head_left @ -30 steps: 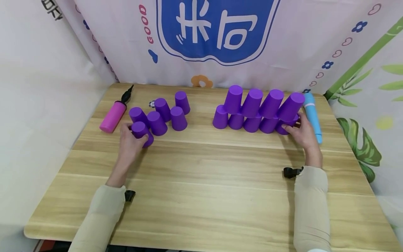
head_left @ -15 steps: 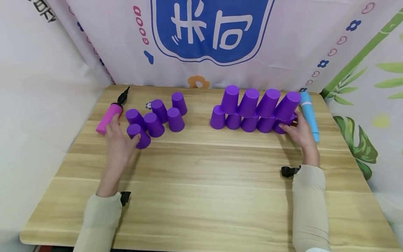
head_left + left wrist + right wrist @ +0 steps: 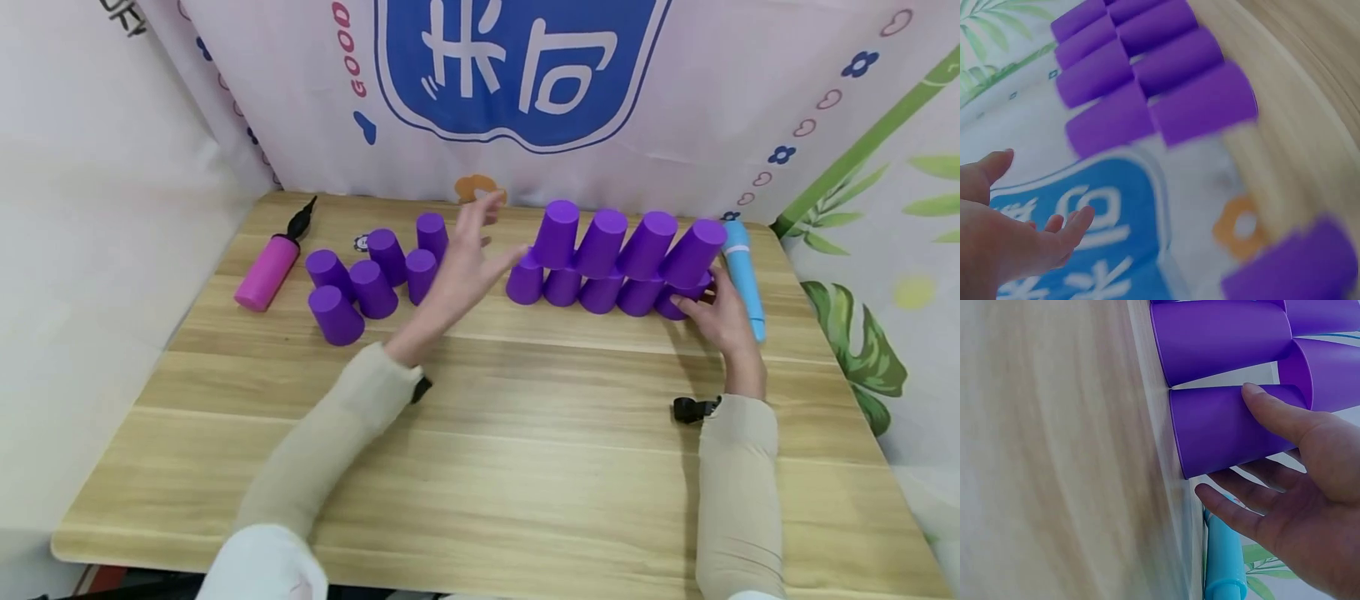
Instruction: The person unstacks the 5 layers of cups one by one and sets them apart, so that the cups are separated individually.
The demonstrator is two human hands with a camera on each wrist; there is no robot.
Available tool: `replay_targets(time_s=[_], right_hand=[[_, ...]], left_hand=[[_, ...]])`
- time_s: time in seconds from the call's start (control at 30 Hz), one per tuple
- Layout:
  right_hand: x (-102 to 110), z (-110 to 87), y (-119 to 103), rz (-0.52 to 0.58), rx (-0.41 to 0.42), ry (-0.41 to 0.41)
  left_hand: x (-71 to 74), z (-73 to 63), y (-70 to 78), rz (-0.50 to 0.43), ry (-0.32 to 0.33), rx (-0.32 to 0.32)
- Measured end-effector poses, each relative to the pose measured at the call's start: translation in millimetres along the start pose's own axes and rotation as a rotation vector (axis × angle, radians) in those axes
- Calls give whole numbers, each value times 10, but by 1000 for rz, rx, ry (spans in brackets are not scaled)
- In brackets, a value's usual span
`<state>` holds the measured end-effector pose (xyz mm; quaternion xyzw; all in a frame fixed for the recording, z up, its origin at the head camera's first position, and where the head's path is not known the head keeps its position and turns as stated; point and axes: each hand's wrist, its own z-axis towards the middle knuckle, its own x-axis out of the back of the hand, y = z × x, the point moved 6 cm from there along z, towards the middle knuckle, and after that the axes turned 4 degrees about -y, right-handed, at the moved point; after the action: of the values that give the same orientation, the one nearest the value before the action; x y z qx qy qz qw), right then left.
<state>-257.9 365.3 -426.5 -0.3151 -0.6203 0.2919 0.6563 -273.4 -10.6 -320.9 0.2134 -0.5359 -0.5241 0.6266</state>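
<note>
Left hand: our fingers spread near the cup stack
Right hand: our fingers pinch its rightmost bottom cup

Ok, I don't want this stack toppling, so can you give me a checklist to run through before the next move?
1. Bottom row standing: ok, five cups side by side.
2. Top row seated: ok, four cups mouth-down on the bottom row.
3. Right hand on the end cup: ok, thumb and fingers hold it.
4. Left hand free: ok, holds nothing.
5. Spare cups: ok, six standing.
6. Right hand's grip force: cannot tell.
</note>
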Motion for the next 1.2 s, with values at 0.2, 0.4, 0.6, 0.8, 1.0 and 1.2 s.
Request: replay_targets(time_s=[0.2, 0.4, 0.6, 0.8, 1.0, 1.2], right_hand=[[17, -1, -2, -6, 15, 2], [10, -21, -1, -10, 11, 0], [11, -13, -6, -4, 11, -2], [0, 3, 11, -4, 11, 2], [-12, 7, 23, -9, 8, -1], [-7, 8, 9, -3, 19, 4]], left_hand=[[-486, 418, -156, -30, -76, 113], [-683, 557, -210, 17, -66, 78], [-760, 611, -234, 83, -24, 101], [-749, 605, -230, 146, 0, 124], [-554, 468, -192, 125, 41, 101], [-224, 179, -208, 97, 77, 116]])
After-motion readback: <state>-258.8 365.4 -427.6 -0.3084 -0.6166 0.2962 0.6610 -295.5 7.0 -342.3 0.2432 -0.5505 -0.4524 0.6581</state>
